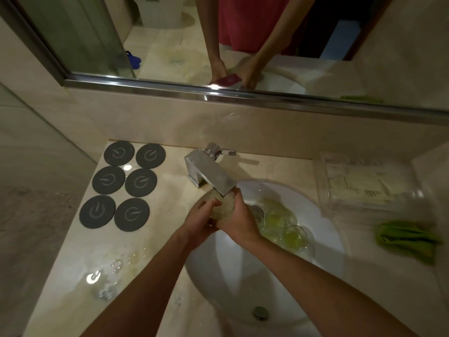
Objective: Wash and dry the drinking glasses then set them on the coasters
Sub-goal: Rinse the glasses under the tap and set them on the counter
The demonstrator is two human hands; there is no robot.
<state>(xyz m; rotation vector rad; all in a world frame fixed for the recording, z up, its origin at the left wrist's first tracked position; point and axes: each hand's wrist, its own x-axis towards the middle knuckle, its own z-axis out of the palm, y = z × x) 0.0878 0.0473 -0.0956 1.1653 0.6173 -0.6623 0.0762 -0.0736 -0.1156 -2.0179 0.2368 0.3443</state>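
Note:
A clear drinking glass [222, 206] is held under the spout of the chrome tap [210, 172], over the white sink [233, 271]. My right hand [239, 218] grips it from the right side. My left hand [200, 218] is on its left side with fingers at or inside the rim. Several more glasses [285, 227] lie in the basin to the right of the drain. Several dark round coasters [121, 187] lie in two columns on the counter to the left, all bare.
A green cloth [408, 240] lies on the counter at the right. Behind it stands a clear plastic box [359, 183]. Water puddles [107, 276] spread on the counter at the front left. A mirror [170, 45] runs along the wall.

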